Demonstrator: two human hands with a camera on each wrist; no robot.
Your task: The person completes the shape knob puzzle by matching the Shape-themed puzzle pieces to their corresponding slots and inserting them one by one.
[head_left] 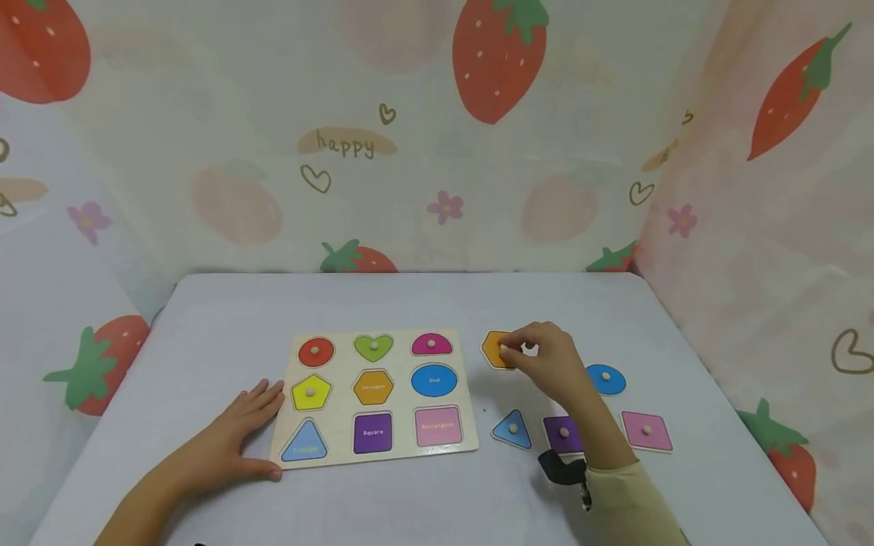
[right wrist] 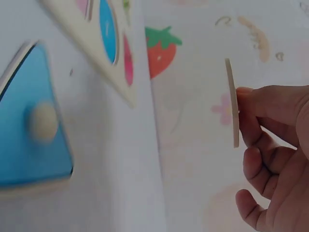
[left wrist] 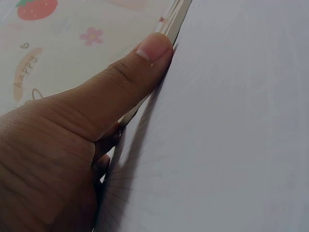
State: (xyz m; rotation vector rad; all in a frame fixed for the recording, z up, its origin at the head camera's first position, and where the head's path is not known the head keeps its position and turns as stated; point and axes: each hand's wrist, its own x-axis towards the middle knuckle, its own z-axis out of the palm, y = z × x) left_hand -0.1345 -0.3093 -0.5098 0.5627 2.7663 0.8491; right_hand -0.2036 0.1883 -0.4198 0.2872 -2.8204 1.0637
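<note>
My right hand (head_left: 546, 360) pinches the small knob of an orange hexagon puzzle piece (head_left: 493, 349), just right of the wooden puzzle board (head_left: 344, 345). Seen edge-on in the right wrist view, the hexagon piece (right wrist: 232, 104) is off the table. My left hand (head_left: 239, 432) lies along the board's left edge, its fingers extended and the thumb at the near corner. In the left wrist view the thumb (left wrist: 130, 72) touches the board's edge. Knobbed circle, heart, semicircle and pentagon pieces sit in the board; its hexagon, oval, triangle, square and rectangle recesses show coloured bottoms.
On the white table right of the board lie a blue triangle (head_left: 514, 430), a purple square (head_left: 561, 434), a pink rectangle (head_left: 647, 431) and a blue oval (head_left: 606, 379). My right forearm partly covers the square. Strawberry-print cloth (head_left: 423, 152) surrounds the table.
</note>
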